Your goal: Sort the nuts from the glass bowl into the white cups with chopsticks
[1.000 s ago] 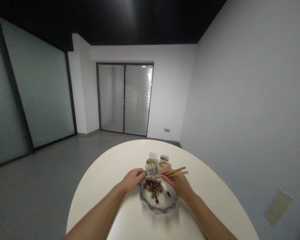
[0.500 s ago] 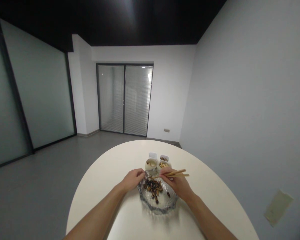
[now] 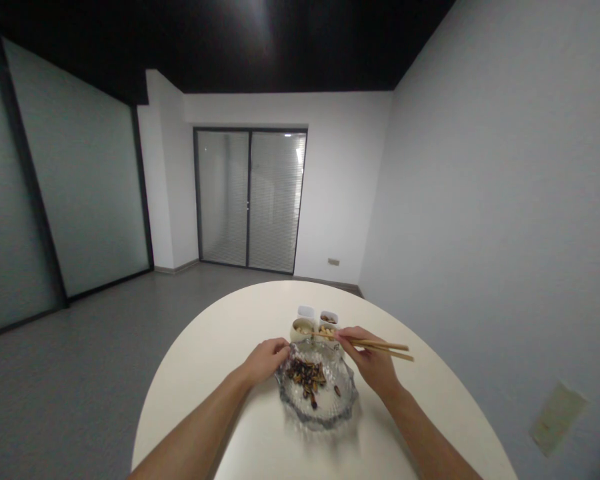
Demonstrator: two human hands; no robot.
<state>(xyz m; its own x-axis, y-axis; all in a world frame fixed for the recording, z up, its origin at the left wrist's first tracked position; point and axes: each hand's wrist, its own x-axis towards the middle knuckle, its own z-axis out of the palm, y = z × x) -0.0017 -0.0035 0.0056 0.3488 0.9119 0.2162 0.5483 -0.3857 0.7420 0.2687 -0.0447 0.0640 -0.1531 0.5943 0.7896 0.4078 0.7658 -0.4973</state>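
My left hand (image 3: 269,357) grips the left rim of a scalloped clear glass bowl (image 3: 343,398), thumb at the edge. Inside the bowl lies a pile of dark and yellowish-brown dried pieces (image 3: 306,377), with one dark piece (image 3: 337,390) apart on the right. A pair of wooden chopsticks (image 3: 380,346) is held by my right hand (image 3: 367,353), which is closed around them behind the bowl's right side. Their tips reach left to a small round cup (image 3: 301,331) with pale pieces in it. Whether the tips pinch anything is too small to tell.
Beside the round cup stands a container of pale yellow pieces (image 3: 326,331). Behind are a small white container (image 3: 306,311) and another with brown pieces (image 3: 329,319). All rest on a round white table (image 3: 200,373). A wall (image 3: 505,233) rises to the right.
My right hand and the chopsticks have moved up and right, the tips going from over the bowl's pile to the small round cup. My left hand stays on the rim.
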